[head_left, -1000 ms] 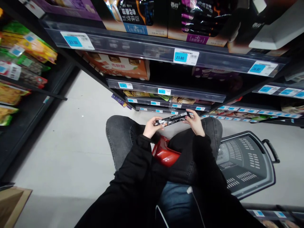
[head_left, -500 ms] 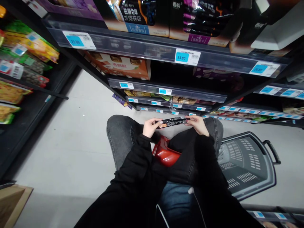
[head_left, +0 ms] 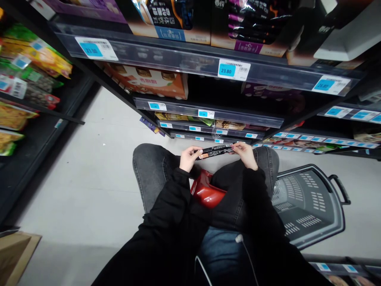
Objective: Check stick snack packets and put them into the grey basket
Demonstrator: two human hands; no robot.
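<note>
A slim black stick packet (head_left: 216,150) with white print and an orange patch is stretched between my hands, above my lap. My left hand (head_left: 189,157) pinches its left end between thumb and fingers. At the other end, my right hand (head_left: 245,154) grips the tip of the packet, which is tilted slightly up to the right. Just below my hands a glossy red object (head_left: 208,190) shows between my black-trousered legs; its kind is hard to make out.
Shelves with price tags (head_left: 233,70) and coffee boxes (head_left: 169,20) rise in front of me. A grey shopping basket (head_left: 324,222) stands at my right on the pale floor (head_left: 98,178). Bagged snacks (head_left: 32,75) fill a left rack; a cardboard box (head_left: 22,254) lies lower left.
My right hand has moved slightly up and left along the packet's end, tilting the packet up a little more. My left hand has stayed nearly still.
</note>
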